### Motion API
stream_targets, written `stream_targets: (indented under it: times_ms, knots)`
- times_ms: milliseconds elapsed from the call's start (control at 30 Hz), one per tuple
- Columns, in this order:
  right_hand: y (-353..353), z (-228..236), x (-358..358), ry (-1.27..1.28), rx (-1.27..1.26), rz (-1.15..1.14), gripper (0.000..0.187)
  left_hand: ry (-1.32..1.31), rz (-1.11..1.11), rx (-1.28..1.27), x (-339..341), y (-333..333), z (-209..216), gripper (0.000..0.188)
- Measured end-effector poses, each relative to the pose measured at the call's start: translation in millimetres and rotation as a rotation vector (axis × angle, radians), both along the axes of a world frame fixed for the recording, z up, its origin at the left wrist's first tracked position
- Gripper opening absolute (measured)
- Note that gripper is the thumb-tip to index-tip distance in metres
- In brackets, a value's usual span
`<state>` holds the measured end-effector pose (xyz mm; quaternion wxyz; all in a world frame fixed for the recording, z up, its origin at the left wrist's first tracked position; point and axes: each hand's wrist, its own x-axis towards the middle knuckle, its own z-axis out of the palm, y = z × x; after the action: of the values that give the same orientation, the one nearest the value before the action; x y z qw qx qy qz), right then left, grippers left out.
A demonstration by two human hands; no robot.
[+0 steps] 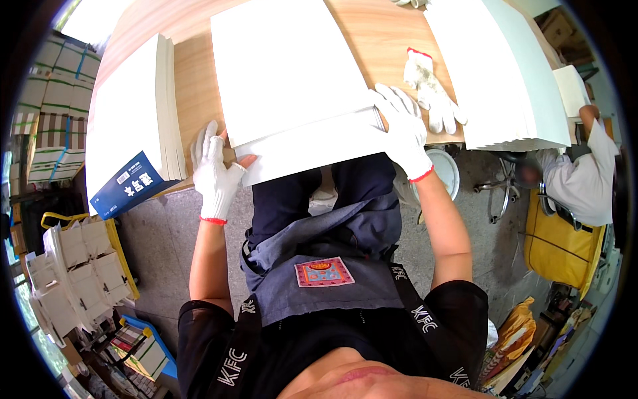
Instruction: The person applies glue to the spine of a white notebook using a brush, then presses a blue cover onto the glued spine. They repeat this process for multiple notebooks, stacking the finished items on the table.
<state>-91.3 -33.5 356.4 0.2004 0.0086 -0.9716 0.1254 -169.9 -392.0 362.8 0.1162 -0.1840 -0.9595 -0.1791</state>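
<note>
A stack of large white sheets (286, 66) lies in the middle of the wooden table, its near part reaching past the front edge over my lap. My left hand (218, 169), in a white glove with bare thumb and fingertip, grips the near left corner, thumb on top of the paper. At the right edge, my right hand (401, 126), also gloved, holds the sheets near the front corner. Its fingers lie along the edge, and its thumb is mostly hidden. Between the upper and lower sheets a step shows near the front. A spare glove (428, 86) lies right of my right hand.
A thick white paper stack (133, 106) with a blue label (129, 186) stands left; another tall stack (492, 73) stands right. Below the table are a round white bucket (440, 174) and a chair base (497, 193). Another person (581, 173) sits at far right near a yellow cart (561, 249).
</note>
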Motion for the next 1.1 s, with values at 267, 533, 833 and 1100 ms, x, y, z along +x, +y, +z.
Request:
stream_targets:
  times_ms: [267,533,833,1100]
  knots:
    - [4,1,2,0.043,-0.067,0.048,0.060,-0.050,-0.033,-0.023,-4,0,4,0.067]
    - [5,-3,1,0.073,-0.089,0.053,0.053,-0.058,-0.035,-0.048,-4,2,4,0.065]
    - [3,-1,0,0.024,-0.073,0.029,0.058,-0.060,-0.051,0.005,-5,-1,4,0.063]
    - [1,1,-1,0.040,-0.071,0.043,0.055,-0.058,-0.024,-0.042,-2,-1,5,0.065]
